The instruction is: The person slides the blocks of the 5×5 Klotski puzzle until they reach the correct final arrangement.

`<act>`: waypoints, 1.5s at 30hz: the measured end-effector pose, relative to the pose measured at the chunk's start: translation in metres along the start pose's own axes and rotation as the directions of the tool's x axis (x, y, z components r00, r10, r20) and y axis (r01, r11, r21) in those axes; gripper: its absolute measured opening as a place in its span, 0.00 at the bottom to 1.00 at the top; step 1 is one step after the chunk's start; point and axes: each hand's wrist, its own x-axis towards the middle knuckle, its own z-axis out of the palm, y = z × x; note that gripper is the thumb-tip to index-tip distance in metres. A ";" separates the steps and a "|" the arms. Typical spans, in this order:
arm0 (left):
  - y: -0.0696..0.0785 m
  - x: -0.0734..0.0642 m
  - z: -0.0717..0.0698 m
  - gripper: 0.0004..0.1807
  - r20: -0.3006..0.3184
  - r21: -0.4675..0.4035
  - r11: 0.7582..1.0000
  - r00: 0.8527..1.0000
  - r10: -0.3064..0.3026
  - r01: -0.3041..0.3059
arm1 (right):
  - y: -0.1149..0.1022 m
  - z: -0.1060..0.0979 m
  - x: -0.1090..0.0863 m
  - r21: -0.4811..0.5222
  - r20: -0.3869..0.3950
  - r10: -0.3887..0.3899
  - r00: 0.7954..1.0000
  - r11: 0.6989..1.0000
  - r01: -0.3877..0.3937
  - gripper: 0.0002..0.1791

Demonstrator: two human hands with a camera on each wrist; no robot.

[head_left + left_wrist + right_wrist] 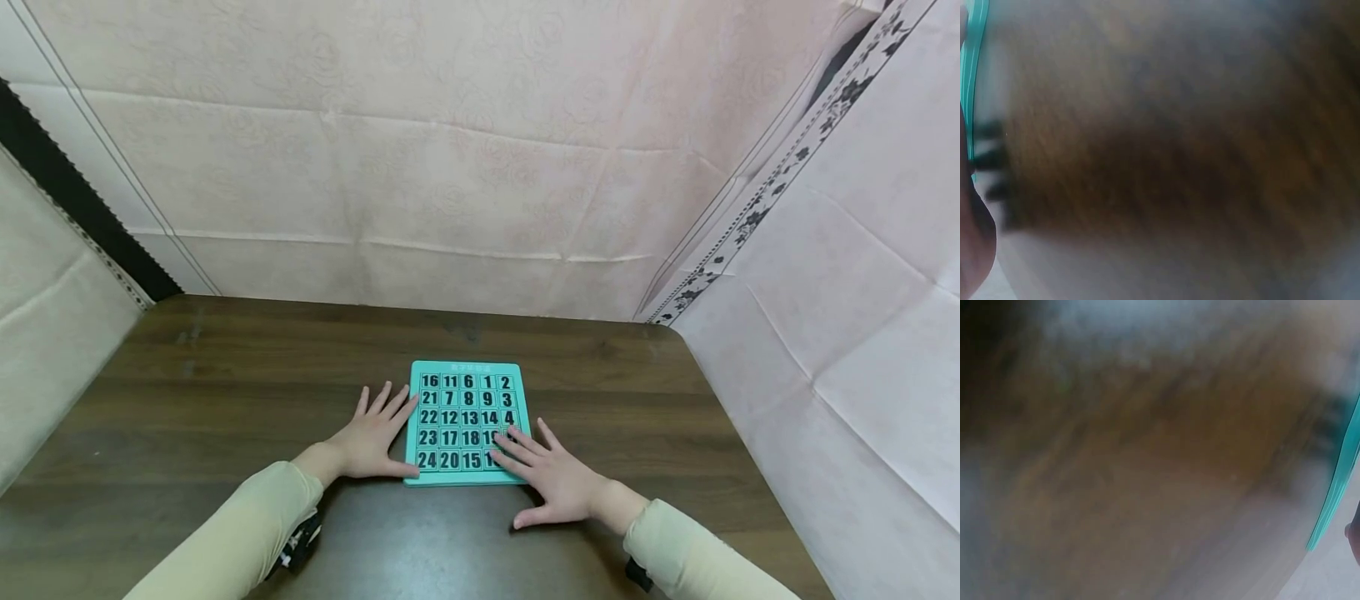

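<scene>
A turquoise number sliding puzzle [459, 425] lies flat on the wooden table, its black-numbered tiles in rows that begin 16, 21, 22, 23 and 24. My left hand [371, 437] has spread, straight fingers, and its fingertips and thumb meet the puzzle's left edge. Over the lower right corner lie the fingers of my right hand [558, 482], covering some tiles, while its thumb is stretched out below the puzzle. In the left wrist view only the puzzle's rim [969, 75] and part of the hand [975, 250] show. The right wrist view catches the rim [1335, 481] and a fingertip [1354, 532].
The brown wood-grain table [225, 400] extends around the puzzle on all sides. Pale cloth hangs behind it [450, 183] and along both sides, with a floral border [757, 217] on the right and a dark strip [82, 200] on the left.
</scene>
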 end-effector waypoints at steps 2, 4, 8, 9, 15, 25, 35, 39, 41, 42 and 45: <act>0.000 0.000 0.000 0.60 0.006 0.005 1.000 1.000 0.000 0.000 | -0.002 0.000 0.000 -0.008 -0.003 -0.015 1.000 1.000 0.015 0.49; 0.000 0.000 0.000 0.61 0.013 0.013 1.000 1.000 -0.001 0.001 | -0.003 -0.001 0.000 -0.017 0.001 -0.021 1.000 1.000 0.021 0.49; 0.000 0.002 0.001 0.61 0.023 0.023 1.000 1.000 -0.001 0.000 | -0.004 -0.002 0.000 -0.018 0.011 -0.017 1.000 1.000 0.018 0.49; 0.000 0.002 0.001 0.61 0.025 0.024 1.000 1.000 -0.001 0.000 | -0.004 -0.002 0.000 -0.012 0.013 -0.016 1.000 1.000 0.016 0.49; 0.000 0.003 0.001 0.61 0.021 0.034 0.999 1.000 0.002 -0.003 | -0.002 -0.001 -0.001 0.005 0.020 -0.011 1.000 1.000 0.011 0.49; 0.000 0.003 0.001 0.61 0.014 0.036 0.999 1.000 0.004 -0.005 | 0.000 0.001 -0.007 -0.002 0.013 -0.014 1.000 1.000 0.014 0.49; -0.003 0.003 0.003 0.62 0.022 0.047 0.999 1.000 -0.005 0.004 | 0.004 0.003 -0.013 0.002 0.006 -0.008 1.000 1.000 0.008 0.50; -0.004 0.003 0.004 0.62 0.019 0.046 0.999 1.000 -0.008 0.007 | 0.004 0.005 -0.014 0.002 -0.003 -0.014 1.000 1.000 0.014 0.50; -0.004 0.003 0.004 0.62 0.015 0.040 0.999 1.000 -0.006 0.005 | 0.004 0.005 -0.014 0.000 -0.005 -0.014 1.000 1.000 0.014 0.50; -0.005 0.003 0.004 0.62 0.012 0.039 0.999 1.000 -0.004 0.003 | 0.004 0.005 -0.014 0.003 -0.009 -0.016 1.000 1.000 0.016 0.50; -0.005 0.004 0.005 0.62 0.010 0.039 0.999 1.000 -0.003 0.003 | 0.004 0.005 -0.014 0.014 -0.011 -0.017 1.000 1.000 0.017 0.49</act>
